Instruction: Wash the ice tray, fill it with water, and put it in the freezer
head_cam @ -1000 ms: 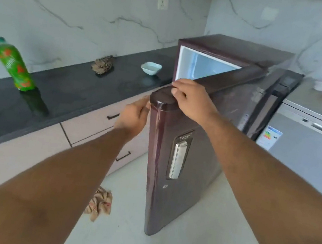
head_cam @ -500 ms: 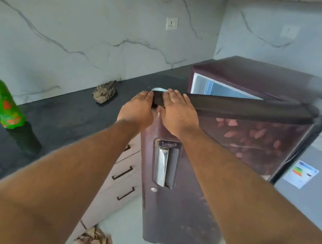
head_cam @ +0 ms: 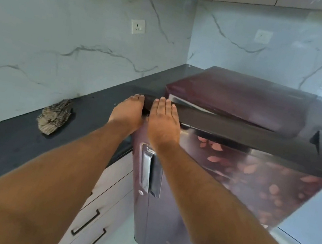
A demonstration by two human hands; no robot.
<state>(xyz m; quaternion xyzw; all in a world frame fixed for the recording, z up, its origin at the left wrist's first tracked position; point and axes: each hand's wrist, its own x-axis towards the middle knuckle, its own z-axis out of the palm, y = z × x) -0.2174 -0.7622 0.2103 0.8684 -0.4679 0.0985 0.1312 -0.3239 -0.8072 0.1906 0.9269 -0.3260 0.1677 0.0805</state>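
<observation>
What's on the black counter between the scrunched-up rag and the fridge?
Nothing that shows in the head view: from the rag to the fridge door the dark counter is bare, until the left hand covers the door's edge.

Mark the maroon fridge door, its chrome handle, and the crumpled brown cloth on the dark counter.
maroon fridge door (head_cam: 252,177): head view, floral front panel.
chrome handle (head_cam: 146,169): head view, middle of the metal bar.
crumpled brown cloth (head_cam: 55,116): head view, centre of the bundle.

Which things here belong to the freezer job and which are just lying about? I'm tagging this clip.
Job:
maroon floral fridge door, nearly closed
left hand on its top edge
right hand on its top edge

Lying about:
brown crumpled rag on the black counter
white wall socket
</observation>
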